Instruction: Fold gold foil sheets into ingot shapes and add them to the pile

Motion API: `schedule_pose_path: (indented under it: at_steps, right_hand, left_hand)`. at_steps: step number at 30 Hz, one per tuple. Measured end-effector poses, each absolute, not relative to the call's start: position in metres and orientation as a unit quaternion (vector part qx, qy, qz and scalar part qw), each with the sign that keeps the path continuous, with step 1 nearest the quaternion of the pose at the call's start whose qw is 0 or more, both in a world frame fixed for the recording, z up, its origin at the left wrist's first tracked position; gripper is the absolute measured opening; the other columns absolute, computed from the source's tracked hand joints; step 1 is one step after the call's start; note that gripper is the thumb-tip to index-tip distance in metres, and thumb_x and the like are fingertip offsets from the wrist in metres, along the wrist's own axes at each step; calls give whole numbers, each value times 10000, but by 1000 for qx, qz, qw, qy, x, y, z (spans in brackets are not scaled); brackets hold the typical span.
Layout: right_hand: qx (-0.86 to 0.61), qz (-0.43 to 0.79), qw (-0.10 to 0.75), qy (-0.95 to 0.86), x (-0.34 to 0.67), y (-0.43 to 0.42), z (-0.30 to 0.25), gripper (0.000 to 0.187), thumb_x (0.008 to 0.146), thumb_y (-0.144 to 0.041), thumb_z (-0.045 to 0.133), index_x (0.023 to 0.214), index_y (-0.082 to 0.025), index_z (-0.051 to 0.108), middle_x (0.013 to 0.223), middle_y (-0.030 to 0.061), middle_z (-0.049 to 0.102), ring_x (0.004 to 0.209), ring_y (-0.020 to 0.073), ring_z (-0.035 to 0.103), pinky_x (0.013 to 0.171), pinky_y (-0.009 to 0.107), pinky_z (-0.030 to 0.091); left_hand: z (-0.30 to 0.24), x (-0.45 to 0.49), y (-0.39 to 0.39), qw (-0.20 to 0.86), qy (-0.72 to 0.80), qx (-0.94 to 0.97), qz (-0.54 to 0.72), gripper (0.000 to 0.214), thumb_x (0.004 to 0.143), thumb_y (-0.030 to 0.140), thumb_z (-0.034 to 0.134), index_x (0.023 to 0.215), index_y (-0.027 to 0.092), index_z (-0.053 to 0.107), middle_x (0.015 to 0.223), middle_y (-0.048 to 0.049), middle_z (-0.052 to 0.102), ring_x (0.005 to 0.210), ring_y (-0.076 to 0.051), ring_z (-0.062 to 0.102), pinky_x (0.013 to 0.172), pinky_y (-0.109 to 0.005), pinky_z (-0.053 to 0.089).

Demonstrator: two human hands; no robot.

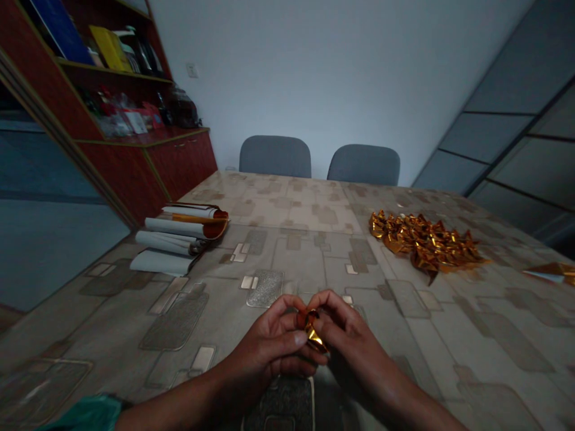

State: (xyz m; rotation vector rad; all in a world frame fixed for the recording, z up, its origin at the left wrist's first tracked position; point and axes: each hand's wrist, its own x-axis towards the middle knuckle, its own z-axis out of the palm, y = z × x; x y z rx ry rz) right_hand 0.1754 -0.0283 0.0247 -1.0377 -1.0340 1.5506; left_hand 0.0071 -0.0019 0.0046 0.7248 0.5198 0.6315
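Note:
Both hands meet over the near middle of the table, holding one small folded piece of shiny gold paper point(315, 341) between them. My left hand point(281, 338) grips it from the left, with the thumb on its near side and fingers curled beneath. On the other side, the thumb and fingers of my right hand point(341, 326) pinch its upper right edge. The fingers partly cover the piece, so its full shape is hidden. To the right lies a pile of folded gold paper pieces point(422, 239). Curled sheets of paper point(168, 244), pale outside with gold showing, lie at the left.
A patterned cloth covers the table point(296, 251). Another gold and white paper piece point(552, 272) lies at the far right. Two grey chairs point(275, 155) stand behind the table against the wall. A red-brown cabinet point(179, 161) with shelves of items is at the left.

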Motion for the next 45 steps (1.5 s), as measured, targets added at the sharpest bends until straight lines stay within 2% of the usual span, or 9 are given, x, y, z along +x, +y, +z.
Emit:
schedule_pose_path:
  at_steps: [8, 14, 20, 26, 30, 36, 45]
  right_hand:
    - [-431, 626, 487, -431, 176, -27, 20, 235, 830, -415, 712, 873, -218, 592, 736, -21, 569, 581, 111, 452, 519, 248, 330]
    - [-425, 635, 491, -419, 176, -28, 20, 128, 797, -296, 661, 878, -216, 602, 674, -45, 534, 549, 105, 421, 516, 245, 308]
    - [-422, 625, 482, -447, 176, -27, 24, 176, 743, -289, 729, 840, -228, 595, 658, -55, 531, 550, 112, 438, 514, 243, 319]
    - [-426, 635, 478, -432, 178, -28, 23, 158, 766, -296, 648, 897, -220, 604, 623, -57, 493, 539, 116, 411, 531, 264, 303]
    - [-431, 624, 475, -446, 178, -27, 21, 185, 787, -356, 677, 888, -222, 598, 662, -43, 507, 561, 123, 420, 530, 267, 312]
    - [-443, 605, 483, -453, 176, -23, 16, 321, 789, -487, 756, 836, -224, 576, 670, -43, 499, 568, 118, 405, 520, 252, 319]
    - [-447, 598, 488, -453, 173, -23, 16, 353, 793, -525, 750, 834, -213, 589, 682, -37, 530, 563, 113, 438, 501, 236, 343]
  left_hand:
    - [4, 7, -1, 858, 246, 340, 297, 324, 856, 233, 762, 1055, 204, 506, 984, -47, 714, 805, -177, 764, 658, -219, 593]
    - [5, 8, -1, 856, 250, 342, 296, 335, 848, 249, 773, 1049, 206, 509, 966, -41, 715, 784, -173, 762, 638, -212, 587]
    - [2, 6, 2, 862, 238, 338, 295, 327, 854, 227, 768, 1053, 211, 508, 963, -26, 711, 735, -145, 757, 621, -190, 581]
    - [-1, 5, 2, 866, 240, 322, 297, 296, 864, 201, 755, 1054, 195, 528, 956, -41, 719, 721, -128, 747, 629, -186, 588]
    - [-1, 5, 2, 869, 239, 316, 298, 294, 860, 199, 759, 1051, 195, 535, 940, -40, 719, 705, -130, 745, 620, -187, 584]
    - [0, 6, 2, 871, 237, 314, 295, 256, 886, 183, 729, 1041, 186, 526, 925, -35, 714, 700, -117, 742, 639, -188, 586]
    - [-2, 7, 2, 869, 239, 310, 301, 280, 888, 187, 735, 1043, 193, 502, 888, -26, 716, 707, -119, 745, 652, -192, 586]
